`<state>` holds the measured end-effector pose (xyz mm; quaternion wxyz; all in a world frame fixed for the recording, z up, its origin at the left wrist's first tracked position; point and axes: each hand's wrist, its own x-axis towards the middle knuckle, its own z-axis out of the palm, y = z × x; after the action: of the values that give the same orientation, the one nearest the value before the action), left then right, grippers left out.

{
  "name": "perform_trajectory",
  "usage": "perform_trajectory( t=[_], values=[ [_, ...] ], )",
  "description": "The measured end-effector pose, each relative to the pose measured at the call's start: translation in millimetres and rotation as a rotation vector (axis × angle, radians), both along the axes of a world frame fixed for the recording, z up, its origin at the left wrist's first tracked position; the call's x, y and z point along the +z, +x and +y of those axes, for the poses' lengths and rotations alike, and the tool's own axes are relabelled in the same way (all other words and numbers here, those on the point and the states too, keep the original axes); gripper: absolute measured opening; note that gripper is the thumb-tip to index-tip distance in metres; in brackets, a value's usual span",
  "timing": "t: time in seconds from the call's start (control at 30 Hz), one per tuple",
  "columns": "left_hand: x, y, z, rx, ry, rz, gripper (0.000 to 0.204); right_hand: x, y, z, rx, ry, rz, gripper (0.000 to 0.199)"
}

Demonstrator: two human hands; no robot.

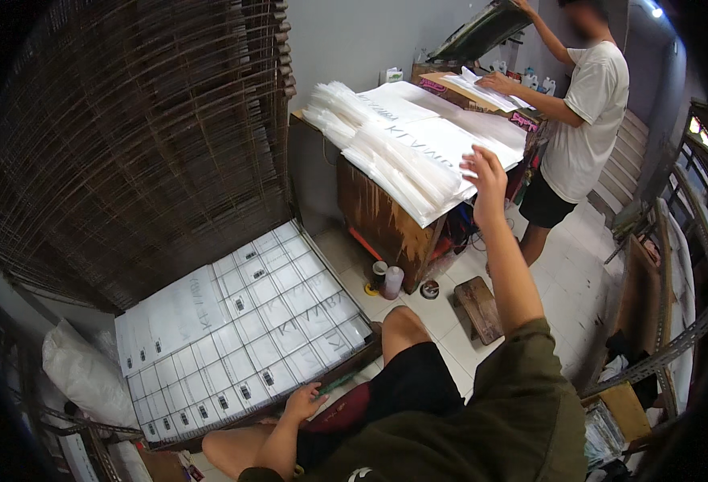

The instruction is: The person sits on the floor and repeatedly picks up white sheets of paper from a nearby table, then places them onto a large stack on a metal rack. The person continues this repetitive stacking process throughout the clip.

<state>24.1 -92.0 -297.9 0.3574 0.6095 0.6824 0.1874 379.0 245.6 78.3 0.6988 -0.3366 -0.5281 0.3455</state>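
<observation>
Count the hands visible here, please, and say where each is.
4: left hand near the wire rack; right hand by the sheet stack; co-worker's raised hand at the dark frame, lower hand at white sheets.

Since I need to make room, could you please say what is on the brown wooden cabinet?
White sheets are piled on the brown wooden cabinet, overhanging one edge; they cover whatever is beneath, so that cannot be seen.

"What's on the table [386, 218]?"

"A thick pile of thin white sheets [430, 138] with big dark marks. It lies flat, a bit messy and fanned out along the table's near edge."

"And the rack [352, 355]?"

"More white sheets [245, 341], flat, reaching nearly edge to edge."
</observation>
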Motion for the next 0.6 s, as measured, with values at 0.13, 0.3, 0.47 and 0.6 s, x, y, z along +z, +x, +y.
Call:
perform_trajectory(
  t=[0.13,0.3,0.47,0.6],
  values=[
    [-9,-3,1,0.060,-0.008,-0.015,0.055,9,26,98,0.061,-0.293,0.116,0.054],
    [-19,-7,-3,0.104,-0.028,-0.017,0.057,-8,45,186,0.114,-0.397,0.265,0.090],
    [-25,-18,-10,0.148,-0.070,-0.015,0.057,2,13,214,0.188,-0.510,0.370,0.106],
    [-20,-6,1,0.130,-0.044,0.015,0.058,4,5,242,0.152,-0.500,0.464,0.066]
  ],
)
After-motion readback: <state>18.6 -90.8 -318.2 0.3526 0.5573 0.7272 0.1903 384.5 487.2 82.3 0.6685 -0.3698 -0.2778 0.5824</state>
